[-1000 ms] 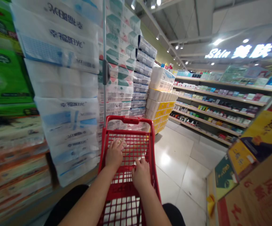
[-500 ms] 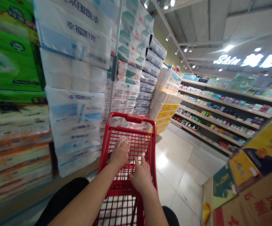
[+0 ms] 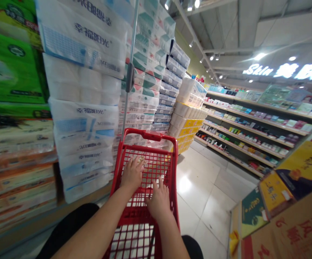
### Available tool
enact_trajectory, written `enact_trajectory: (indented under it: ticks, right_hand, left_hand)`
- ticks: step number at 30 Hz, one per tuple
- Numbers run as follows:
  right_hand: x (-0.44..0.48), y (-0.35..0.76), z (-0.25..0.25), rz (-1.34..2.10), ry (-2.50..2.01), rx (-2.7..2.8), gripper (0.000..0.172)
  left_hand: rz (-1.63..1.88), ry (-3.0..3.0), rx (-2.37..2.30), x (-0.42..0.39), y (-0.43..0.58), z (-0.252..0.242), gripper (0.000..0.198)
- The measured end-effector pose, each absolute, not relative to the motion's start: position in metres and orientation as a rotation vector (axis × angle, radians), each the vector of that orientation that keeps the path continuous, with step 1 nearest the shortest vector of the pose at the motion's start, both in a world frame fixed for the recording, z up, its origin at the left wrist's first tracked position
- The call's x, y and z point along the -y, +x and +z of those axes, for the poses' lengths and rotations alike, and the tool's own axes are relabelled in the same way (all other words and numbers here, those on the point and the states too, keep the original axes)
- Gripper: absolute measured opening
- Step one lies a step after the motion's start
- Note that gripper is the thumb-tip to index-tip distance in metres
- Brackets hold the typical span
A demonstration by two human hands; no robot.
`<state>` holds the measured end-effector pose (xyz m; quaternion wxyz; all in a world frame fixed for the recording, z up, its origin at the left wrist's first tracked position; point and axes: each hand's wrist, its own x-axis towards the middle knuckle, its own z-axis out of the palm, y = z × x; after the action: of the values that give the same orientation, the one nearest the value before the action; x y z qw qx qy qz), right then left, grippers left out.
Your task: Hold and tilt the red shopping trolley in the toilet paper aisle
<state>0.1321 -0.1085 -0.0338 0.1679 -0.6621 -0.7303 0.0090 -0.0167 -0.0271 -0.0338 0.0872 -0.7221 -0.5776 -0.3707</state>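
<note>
A red wire shopping cart (image 3: 148, 136) stands right in front of me. My left hand (image 3: 132, 173) reaches into its basket with fingers stretched forward, the tips near a small pale item (image 3: 140, 158) that I cannot make out. My right hand (image 3: 158, 200) hovers over the near part of the basket, fingers spread, holding nothing. Both forearms run up from the bottom of the view.
Tall stacks of white tissue-roll packs (image 3: 85, 108) and a metal pole (image 3: 130, 72) press close on the left. Yellow packs (image 3: 186, 124) stand ahead. Product shelves (image 3: 253, 129) line the right, cardboard boxes (image 3: 288, 216) sit near right. A shiny tiled aisle (image 3: 204, 180) runs forward.
My right hand has let go of the cart's near edge and spread its fingers. The view has shifted slightly right and closer to the tissue stacks. My left hand stays in the basket.
</note>
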Motion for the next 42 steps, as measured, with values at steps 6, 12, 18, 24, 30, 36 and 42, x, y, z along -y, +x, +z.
enact_trajectory:
  ticks: [6, 12, 18, 24, 30, 36, 42]
  right_hand:
    - [0.108, 0.131, -0.034, 0.037, -1.86, 2.11, 0.061]
    - [0.103, 0.134, -0.03, -0.024, -1.839, 2.074, 0.037]
    - [0.095, 0.128, -0.027, -0.097, -1.954, 1.998, 0.038]
    - [0.092, 0.124, -0.017, 0.043, -1.966, 2.061, 0.06]
    - [0.099, 0.12, -0.014, 0.147, -1.945, 2.017, 0.052]
    - [0.103, 0.118, -0.016, -0.127, -1.882, 1.941, 0.037]
    - [0.093, 0.116, -0.026, -0.199, -1.824, 1.949, 0.04]
  left_hand:
    - [-1.079, -2.421, 1.434, 0.026, -0.009, -0.04, 0.058]
    - [-1.093, -2.312, 1.56, 0.025, -0.007, -0.042, 0.057]
    - [-1.03, -2.299, 1.586, 0.031, -0.007, -0.04, 0.052]
    - [-1.091, -2.339, 1.607, 0.032, -0.015, -0.041, 0.046]
    - [-1.163, -2.342, 1.637, 0.04, -0.018, -0.04, 0.04]
    - [-1.206, -2.246, 1.582, 0.048, -0.03, -0.034, 0.048]
    - [-1.163, -2.167, 1.646, 0.035, -0.032, -0.037, 0.045]
